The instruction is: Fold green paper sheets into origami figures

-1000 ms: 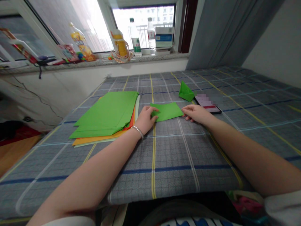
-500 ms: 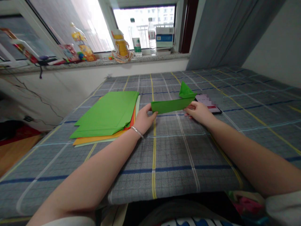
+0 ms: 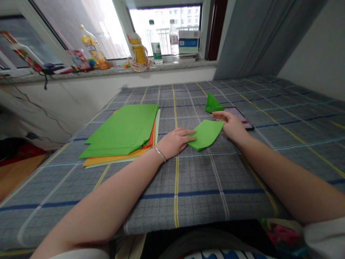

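Your left hand [image 3: 175, 142] lies palm down on the checked grey cover [image 3: 175, 201], fingers open and stretched flat, and its fingertips [image 3: 192, 132] rest at the left edge of a piece of green paper [image 3: 206, 135], which lies flat on the cover at a slant between your hands. Your right hand [image 3: 232, 126] is open too, its fingers extended to the left and gripping nothing; the paper's upper right corner sits right by that hand, though you can't quite tell whether they touch. Just beyond those fingers stands a small folded green paper shape [image 3: 214, 104], beside a phone [image 3: 237, 117] with a blurred screen. Left of your left hand lies a stack of coloured paper sheets [image 3: 121, 131], green on top, with red and orange showing underneath, and a silver bangle [image 3: 161, 154] circles your left wrist
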A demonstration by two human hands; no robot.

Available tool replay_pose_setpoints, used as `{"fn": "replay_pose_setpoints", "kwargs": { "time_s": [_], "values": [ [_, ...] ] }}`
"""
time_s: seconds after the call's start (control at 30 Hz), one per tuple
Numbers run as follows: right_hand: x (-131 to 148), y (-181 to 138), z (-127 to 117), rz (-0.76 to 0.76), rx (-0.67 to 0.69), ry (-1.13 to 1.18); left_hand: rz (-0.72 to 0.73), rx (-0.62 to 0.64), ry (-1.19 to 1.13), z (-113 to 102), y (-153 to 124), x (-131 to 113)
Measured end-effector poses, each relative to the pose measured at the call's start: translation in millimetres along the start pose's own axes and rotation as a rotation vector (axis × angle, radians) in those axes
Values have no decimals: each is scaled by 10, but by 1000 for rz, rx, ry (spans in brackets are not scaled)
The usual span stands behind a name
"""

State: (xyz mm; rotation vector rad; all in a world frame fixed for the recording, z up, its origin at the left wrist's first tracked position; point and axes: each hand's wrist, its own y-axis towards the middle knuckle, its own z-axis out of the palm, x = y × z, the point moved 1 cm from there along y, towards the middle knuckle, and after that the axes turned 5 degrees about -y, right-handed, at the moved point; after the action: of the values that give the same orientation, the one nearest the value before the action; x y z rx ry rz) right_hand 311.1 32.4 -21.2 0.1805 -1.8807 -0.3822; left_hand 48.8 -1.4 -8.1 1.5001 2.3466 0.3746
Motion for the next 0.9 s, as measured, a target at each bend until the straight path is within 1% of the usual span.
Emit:
{"fn": "replay_pose_setpoints", "kwargs": {
  "time_s": [0.13, 0.23, 0.33, 0.57, 0.67, 0.77, 0.83, 0.9],
  "values": [
    [63, 1, -23, 11, -36, -107, -53, 142, -1, -9, 8, -76],
    [112, -24, -14, 62, -17, -117, -90, 188, -25, -33, 23, -119],
    [130, -41, -1, 96, 17, -126, -121, 190, -38, -54, 37, -128],
    [105, -39, -11, 51, 35, -232, -174, 164, -47, -74, 29, -129],
    [73, -42, -9, 68, 59, -218, -172, 183, 57, -100, 21, -160],
    [58, -42, -7, 25, 64, -246, -172, 203, 185, -135, 26, -203],
    [68, -41, -12, -24, 44, -273, -171, 227, 245, -147, 41, -248],
    [97, -42, -27, -53, 2, -290, -220, 231, 286, -140, 65, -315]
  ]
}}
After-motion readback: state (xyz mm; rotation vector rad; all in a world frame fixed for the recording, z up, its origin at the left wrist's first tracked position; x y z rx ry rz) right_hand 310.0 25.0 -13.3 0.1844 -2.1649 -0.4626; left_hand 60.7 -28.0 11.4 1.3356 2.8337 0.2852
